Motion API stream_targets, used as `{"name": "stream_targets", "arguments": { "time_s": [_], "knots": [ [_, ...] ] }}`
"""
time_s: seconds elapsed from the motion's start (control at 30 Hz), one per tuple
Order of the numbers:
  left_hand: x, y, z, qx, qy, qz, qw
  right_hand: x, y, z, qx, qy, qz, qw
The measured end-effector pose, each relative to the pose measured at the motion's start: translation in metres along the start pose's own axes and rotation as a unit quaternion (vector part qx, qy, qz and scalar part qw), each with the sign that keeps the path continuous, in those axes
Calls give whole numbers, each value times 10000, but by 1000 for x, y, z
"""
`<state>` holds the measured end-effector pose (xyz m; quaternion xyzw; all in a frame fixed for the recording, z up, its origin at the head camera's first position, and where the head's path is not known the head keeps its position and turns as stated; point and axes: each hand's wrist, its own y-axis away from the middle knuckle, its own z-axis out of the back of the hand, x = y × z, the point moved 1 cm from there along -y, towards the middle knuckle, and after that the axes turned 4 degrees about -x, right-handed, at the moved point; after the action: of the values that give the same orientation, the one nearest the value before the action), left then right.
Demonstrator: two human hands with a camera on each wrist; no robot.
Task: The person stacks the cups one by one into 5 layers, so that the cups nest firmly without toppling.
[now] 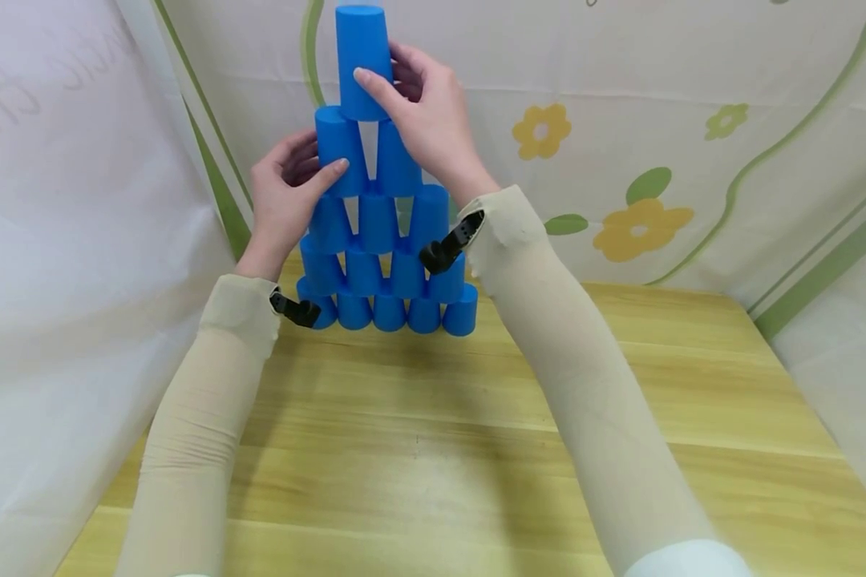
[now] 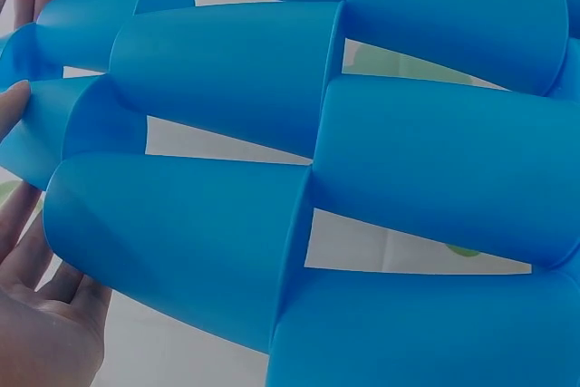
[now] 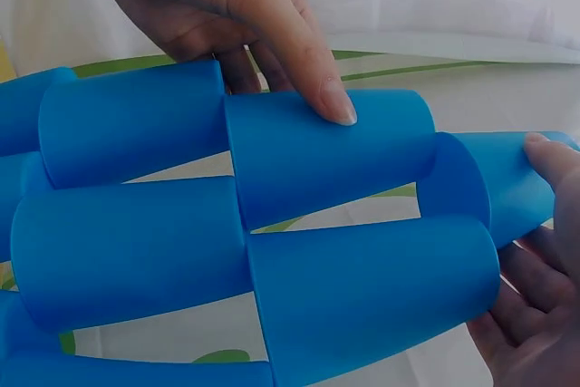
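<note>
Blue cups, all upside down, are stacked in a tall pyramid. My right hand (image 1: 436,112) grips the single top cup (image 1: 361,48), its thumb on the front and the fingers behind. That cup straddles the two cups below it, its rim at their bases. Lower on the left, my left hand (image 1: 285,188) holds the left cup of that pair (image 1: 341,136), thumb laid across its front and fingers round the far side. The pair's right cup (image 3: 372,287) stands below my right hand (image 3: 544,305) with no finger round it.
Wider rows of blue cups lead down to the bottom row (image 1: 389,312) on the wooden table (image 1: 404,449). Behind the stack hangs a white cloth (image 1: 469,56) with yellow flowers and green stems. Another white cloth (image 1: 79,240) borders the left side. Black cameras sit at both wrists.
</note>
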<state>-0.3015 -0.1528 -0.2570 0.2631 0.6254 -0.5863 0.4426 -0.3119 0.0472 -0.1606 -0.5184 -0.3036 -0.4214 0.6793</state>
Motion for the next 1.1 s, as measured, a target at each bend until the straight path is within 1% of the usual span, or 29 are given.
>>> {"name": "stream_targets", "arguments": {
  "time_s": [0.17,0.4,0.57,0.63,0.7,0.77,0.9,1.0,1.1],
  "knots": [
    [0,0,0,10,-4,54,10000,-1,0,0,47,43,-62,10000],
    [1,0,0,15,35,82,10000,1,0,-2,60,40,12,10000],
    [1,1,0,17,83,83,9999,-2,2,2,-28,-64,-10,10000],
    [-3,4,0,-29,151,73,9999,-3,4,6,-93,-75,1,9999],
    [-12,9,1,-125,231,59,9996,-5,6,12,-153,-84,49,9998],
    [-24,17,4,-278,258,14,9993,-7,10,18,-202,-96,143,9996],
    [-44,33,11,-674,154,-219,9974,-12,22,32,-305,-92,343,9989],
    [-52,48,16,-888,120,-542,9945,-22,31,44,-394,-93,414,9983],
    [-55,65,16,-868,169,-787,9930,-38,41,58,-381,35,437,9983]
  ]
}}
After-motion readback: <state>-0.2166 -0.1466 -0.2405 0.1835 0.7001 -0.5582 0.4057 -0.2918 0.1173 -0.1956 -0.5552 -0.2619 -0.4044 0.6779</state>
